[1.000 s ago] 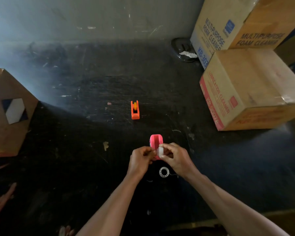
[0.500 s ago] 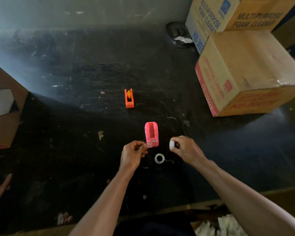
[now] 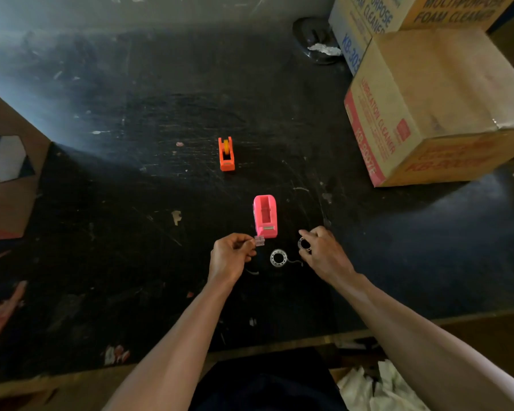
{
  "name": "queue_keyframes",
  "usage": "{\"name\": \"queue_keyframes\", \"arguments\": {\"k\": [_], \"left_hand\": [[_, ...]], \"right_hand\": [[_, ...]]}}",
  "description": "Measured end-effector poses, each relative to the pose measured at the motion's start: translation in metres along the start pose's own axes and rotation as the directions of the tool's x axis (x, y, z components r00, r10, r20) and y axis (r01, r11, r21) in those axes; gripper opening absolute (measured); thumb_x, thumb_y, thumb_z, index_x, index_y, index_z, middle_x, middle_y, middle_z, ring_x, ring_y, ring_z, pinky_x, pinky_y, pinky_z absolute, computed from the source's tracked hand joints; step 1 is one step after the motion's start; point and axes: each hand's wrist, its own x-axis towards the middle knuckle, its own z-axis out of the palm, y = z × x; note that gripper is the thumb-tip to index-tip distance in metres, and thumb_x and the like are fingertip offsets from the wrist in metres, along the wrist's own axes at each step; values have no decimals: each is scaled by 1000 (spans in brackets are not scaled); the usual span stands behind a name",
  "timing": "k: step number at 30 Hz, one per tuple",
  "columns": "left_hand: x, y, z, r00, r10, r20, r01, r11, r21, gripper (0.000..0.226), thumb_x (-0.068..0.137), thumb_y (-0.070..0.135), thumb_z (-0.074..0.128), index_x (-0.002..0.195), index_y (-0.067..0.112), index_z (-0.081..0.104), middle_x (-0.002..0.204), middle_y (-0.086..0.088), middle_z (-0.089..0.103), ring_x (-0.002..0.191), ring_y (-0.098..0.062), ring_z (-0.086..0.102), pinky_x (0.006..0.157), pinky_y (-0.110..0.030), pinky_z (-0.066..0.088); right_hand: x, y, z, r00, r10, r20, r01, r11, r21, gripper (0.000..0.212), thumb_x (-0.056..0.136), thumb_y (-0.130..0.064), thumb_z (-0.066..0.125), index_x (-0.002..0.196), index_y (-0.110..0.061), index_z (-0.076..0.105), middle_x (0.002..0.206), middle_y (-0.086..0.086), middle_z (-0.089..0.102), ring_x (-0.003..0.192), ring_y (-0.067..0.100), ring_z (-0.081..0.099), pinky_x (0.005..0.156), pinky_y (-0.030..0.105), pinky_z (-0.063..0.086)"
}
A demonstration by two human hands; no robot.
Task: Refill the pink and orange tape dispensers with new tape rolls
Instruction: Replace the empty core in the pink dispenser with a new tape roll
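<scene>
Beside pink dispenser, held roll

Pink dispenser empty, upright; orange dispenser beyond; tape roll flat.

A scuffed black table carries the pink dispenser. Beyond it sits the orange dispenser — just nearer than it, a clear tape roll. Far right of it — stacked cardboard boxes.
</scene>
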Motion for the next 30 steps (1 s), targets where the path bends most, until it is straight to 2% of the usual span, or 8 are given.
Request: {"name": "queue_keyframes", "arguments": {"k": [2,6,9,12,18,26,30], "left_hand": [[0,2,-2,1000,8,2,-8,1000,14,7,97,17,69,101,21,73,91,3,75,82,-8,73,66,-18,53],[-3,2,-4,1000,9,5,-9,999,31,7,97,18,69,101,23,72,92,3,75,82,-8,74,67,-18,54],[-5,-1,-1,1000,0,21,0,1000,30,8,97,18,69,98,24,72,93,3,75,84,-9,74,71,-22,58],[-7,-2,1,999,-2,32,1,1000,28,8,97,18,70,102,21,74,93,3,75,83,-8,74,73,-23,59],[-9,1,4,998,14,56,-17,999,45,8,98,17,68,100,21,74,92,3,75,84,-9,74,80,-29,63],[-12,5,6,991,41,131,-57,991,121,9,98,19,68,103,20,75,93,5,75,82,-6,74,68,-18,57],[-11,12,2,977,93,194,-122,982,146,9,97,19,69,102,21,75,93,6,76,80,-5,74,66,-18,56]], "right_hand": [[-6,-2,2,998,7,-55,-6,1000,30,59,98,-24,67,152,-14,48,139,5,51,132,21,49,107,33,48],[-26,-10,8,981,6,-196,16,994,110,56,92,-27,74,143,-13,57,139,1,52,130,17,51,104,27,48],[-36,-17,21,987,-52,-155,69,992,108,58,88,-33,78,140,-15,59,139,1,54,131,17,49,103,22,42],[-37,-22,33,992,-98,-83,104,992,72,64,89,-39,77,144,-13,56,138,3,56,131,20,49,109,30,41],[-29,-28,42,992,-79,-100,85,995,55,58,90,-31,76,143,-13,58,130,4,57,124,22,52,106,33,44],[-28,-36,25,984,-87,-153,111,981,161,42,90,-39,73,127,-20,66,125,-3,61,121,15,51,93,23,41],[-25,-40,9,972,-144,-186,179,966,187,41,83,-31,82,121,-22,67,121,-5,67,112,9,57,90,20,49]]}}
